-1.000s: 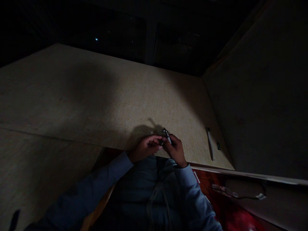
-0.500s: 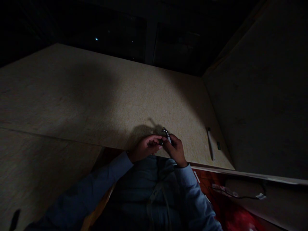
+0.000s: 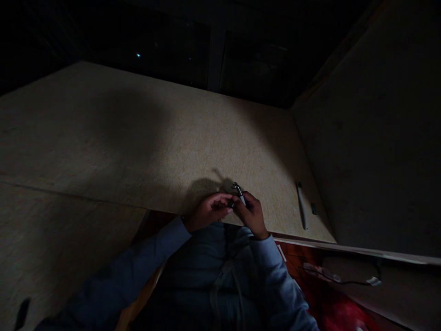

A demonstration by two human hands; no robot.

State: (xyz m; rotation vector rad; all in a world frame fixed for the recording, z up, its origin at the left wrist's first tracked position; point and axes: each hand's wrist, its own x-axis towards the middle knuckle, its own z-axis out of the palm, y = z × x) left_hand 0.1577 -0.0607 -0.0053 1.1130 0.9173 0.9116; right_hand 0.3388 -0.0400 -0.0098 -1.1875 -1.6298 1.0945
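Observation:
My right hand [image 3: 252, 214] is closed around a slim tool [image 3: 237, 189] with a shiny, bent metal head and a pale handle. The head sticks up past the fingers, and much of the handle is hidden in the grip. Close against it, my left hand [image 3: 209, 211] has its thumb and fingertips pinched together on a small dark piece [image 3: 231, 203], too dim to name. Both hands hover by the front edge of the pale stone-patterned counter [image 3: 206, 133], their shadow falling just beyond them.
On the counter to the right lie a long pale stick-like object [image 3: 302, 207] with a dark end and a small green item [image 3: 313, 208]. A wall [image 3: 372, 151] bounds the right side. Below the edge are a red cloth [image 3: 341, 308] and a dark cable [image 3: 354, 282].

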